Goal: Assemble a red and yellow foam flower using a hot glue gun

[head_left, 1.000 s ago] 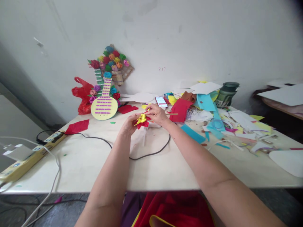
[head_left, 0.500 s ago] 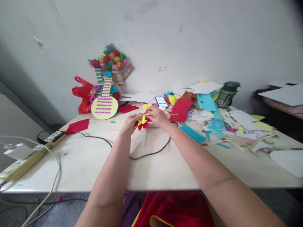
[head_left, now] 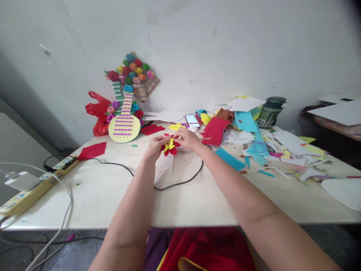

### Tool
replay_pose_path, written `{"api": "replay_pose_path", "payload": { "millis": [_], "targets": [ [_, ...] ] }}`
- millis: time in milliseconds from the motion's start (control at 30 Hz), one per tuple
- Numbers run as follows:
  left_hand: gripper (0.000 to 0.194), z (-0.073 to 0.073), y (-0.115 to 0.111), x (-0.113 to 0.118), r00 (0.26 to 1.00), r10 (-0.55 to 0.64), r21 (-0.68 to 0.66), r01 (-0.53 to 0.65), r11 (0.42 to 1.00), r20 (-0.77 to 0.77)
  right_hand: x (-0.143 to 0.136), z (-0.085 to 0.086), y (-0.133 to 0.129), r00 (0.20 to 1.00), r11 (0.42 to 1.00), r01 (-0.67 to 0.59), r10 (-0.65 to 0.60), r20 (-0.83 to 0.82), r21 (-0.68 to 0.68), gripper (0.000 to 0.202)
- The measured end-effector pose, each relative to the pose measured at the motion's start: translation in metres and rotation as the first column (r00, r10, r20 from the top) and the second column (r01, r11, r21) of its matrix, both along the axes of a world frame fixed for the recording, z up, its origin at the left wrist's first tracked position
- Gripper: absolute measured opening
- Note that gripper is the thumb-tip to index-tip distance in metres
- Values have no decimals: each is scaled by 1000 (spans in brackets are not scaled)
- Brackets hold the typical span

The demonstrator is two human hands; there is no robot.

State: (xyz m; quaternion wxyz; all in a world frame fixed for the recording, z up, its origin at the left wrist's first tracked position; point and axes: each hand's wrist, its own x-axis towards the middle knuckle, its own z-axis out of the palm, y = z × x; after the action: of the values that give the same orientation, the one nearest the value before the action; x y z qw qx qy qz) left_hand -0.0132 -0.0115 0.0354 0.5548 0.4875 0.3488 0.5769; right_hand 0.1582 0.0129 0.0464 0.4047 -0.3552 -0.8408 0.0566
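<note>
A small paper flower with a yellow middle and red outer petals is held between my two hands above the table. My left hand pinches its left side. On the right side, the fingers of my right hand are closed on the petals. A thin wooden stick sticks out to the right from behind my right hand; how it is held is hidden. Just behind my hands lies a piece of yellow paper. A whitish strip shows below the flower.
A yellow card lute shape with paper flowers leans at the back left, by a red plastic bag. A power strip lies left, its black cable looping before my hands. Paper scraps, a phone and a green bottle stand right and back.
The flower has turned a little, so more of its red petals show around the yellow. My fingers have shifted slightly on it, and the stick's visible end has tilted down a little.
</note>
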Motion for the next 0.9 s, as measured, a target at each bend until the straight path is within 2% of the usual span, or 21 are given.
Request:
{"api": "replay_pose_path", "payload": {
  "millis": [167, 267, 567, 733, 900],
  "targets": [
    [23, 1, -1, 2, 998, 5, 33, -3, 999, -57, 4, -1, 8, 983, 984, -175, 173, -53, -29, 12],
    [23, 2, -2, 3, 997, 8, 53, -4, 999, -77, 8, -1, 11, 974, 972, -224, 220, -56, -71, 14],
    [29, 5, -5, -2, 989, -58, 82, 69, 994, -135, 12, 1, 12, 987, 987, -152, 154, -36, 57, 12],
    [25, 7, -5, -4, 995, -84, 23, 86, 996, -49, 9, 0, 8, 993, 989, -110, 114, -30, 98, 15],
    [23, 4, -2, -6, 992, -107, -103, 113, 988, 64, 7, 1, 6, 995, 988, -96, 99, -19, 122, 15]
  ]
}}
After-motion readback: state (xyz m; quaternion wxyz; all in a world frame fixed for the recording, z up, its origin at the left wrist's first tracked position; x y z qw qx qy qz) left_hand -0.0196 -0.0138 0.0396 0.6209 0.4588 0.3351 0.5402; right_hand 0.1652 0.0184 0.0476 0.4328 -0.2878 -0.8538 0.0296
